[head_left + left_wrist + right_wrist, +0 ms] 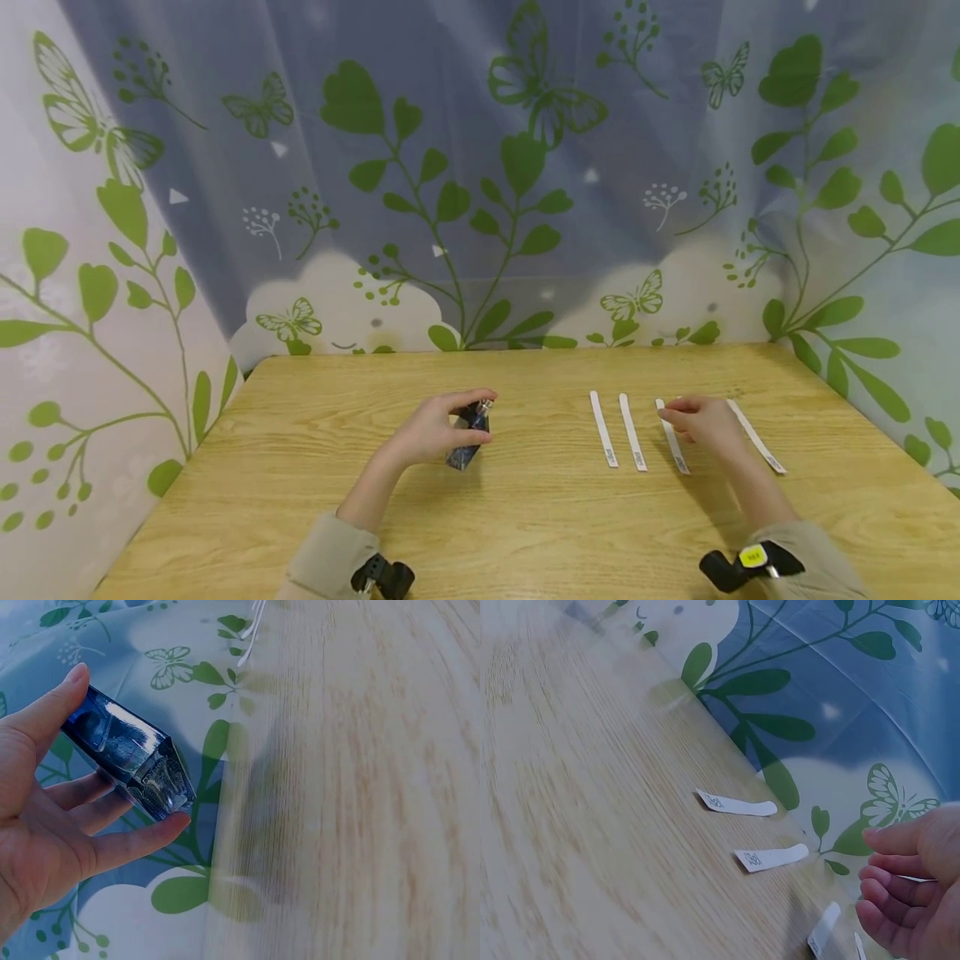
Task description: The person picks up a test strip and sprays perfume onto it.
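A dark blue glass perfume bottle [467, 446] with a silver sprayer top is held in my left hand [427, 429], tilted above the table. In the left wrist view, the thumb and fingers grip the bottle [127, 746] at its two ends. My right hand [705, 425] hovers over one white paper test strip [672, 437], its fingers loosely bent and nothing visible between them. In the right wrist view, the right hand [907, 885] is beside the strips, apart from the nearest strip [823, 930]. Whatever lies directly beneath this hand is hidden.
Two more white strips, one at the left [603, 429] and its neighbour [632, 433], lie side by side on the wooden table [300, 467]. Another strip [756, 437] lies right of my right hand. A patterned curtain [465, 208] hangs behind the table's far edge.
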The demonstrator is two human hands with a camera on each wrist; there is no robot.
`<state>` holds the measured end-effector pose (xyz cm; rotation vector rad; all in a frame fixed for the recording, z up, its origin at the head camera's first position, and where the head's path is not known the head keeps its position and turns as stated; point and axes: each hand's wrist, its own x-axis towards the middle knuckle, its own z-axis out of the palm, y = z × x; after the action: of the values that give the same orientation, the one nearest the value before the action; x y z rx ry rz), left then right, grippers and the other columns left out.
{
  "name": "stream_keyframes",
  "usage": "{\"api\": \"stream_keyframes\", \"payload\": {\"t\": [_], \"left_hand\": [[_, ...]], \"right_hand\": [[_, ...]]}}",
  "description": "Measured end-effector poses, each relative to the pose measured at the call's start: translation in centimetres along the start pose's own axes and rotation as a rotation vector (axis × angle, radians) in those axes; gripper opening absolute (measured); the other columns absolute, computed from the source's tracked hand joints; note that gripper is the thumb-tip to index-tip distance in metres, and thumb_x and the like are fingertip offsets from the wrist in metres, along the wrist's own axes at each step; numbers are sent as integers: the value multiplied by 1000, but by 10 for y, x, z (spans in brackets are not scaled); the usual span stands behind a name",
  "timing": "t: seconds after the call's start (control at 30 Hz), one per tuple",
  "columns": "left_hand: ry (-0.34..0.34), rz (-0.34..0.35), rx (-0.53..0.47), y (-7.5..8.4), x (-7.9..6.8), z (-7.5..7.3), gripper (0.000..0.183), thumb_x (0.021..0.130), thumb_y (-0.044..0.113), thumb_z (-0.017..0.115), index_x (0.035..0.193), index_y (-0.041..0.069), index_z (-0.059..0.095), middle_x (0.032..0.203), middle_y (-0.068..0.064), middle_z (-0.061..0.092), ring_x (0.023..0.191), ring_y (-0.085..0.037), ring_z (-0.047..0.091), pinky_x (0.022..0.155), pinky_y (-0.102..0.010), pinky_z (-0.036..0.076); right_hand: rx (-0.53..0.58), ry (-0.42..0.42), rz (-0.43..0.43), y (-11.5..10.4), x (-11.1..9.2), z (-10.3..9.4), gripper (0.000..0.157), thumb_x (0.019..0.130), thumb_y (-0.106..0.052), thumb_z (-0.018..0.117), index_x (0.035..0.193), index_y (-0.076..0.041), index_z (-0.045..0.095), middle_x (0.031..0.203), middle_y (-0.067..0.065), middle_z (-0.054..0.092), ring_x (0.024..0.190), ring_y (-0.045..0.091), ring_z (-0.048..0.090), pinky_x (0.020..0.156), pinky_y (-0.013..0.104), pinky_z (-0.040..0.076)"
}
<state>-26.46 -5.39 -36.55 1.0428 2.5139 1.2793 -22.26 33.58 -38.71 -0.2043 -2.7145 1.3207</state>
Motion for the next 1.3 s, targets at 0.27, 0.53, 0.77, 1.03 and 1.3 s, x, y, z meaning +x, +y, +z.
{"api": "stream_keyframes", "payload": {"t": [0.27,0.53,0.77,1.03,1.3], "left_hand": [[12,10,-9,0,-1,0,56,84,26,70,136,21,50,136,-5,48,117,-27,49,91,-48,42],[15,13,-19,-1,-1,1,55,84,27,70,136,21,50,136,-5,48,118,-28,48,92,-50,41],[4,2,-10,-1,0,1,56,84,29,70,136,22,50,135,-5,49,114,-27,50,84,-40,46],[2,-1,8,-1,0,1,55,85,28,69,136,22,50,135,-5,49,116,-28,50,86,-42,45],[-9,2,-7,-3,1,1,56,84,27,70,136,21,49,138,-5,46,120,-30,47,92,-51,40]], "right_hand": [[13,-3,-17,-4,6,19,37,88,-18,63,107,14,61,85,14,65,66,16,60,58,28,51],[25,-16,12,1,10,34,35,87,-16,65,105,14,61,78,7,62,63,14,55,56,27,48],[-48,-5,-8,3,9,41,30,85,-17,67,97,10,64,81,10,61,69,20,51,58,30,42],[-165,13,-51,4,10,45,27,81,-19,72,90,6,67,86,14,64,80,29,57,67,39,46],[-217,24,-46,1,9,49,28,79,-16,72,92,7,64,85,15,63,81,32,58,71,43,46]]}}
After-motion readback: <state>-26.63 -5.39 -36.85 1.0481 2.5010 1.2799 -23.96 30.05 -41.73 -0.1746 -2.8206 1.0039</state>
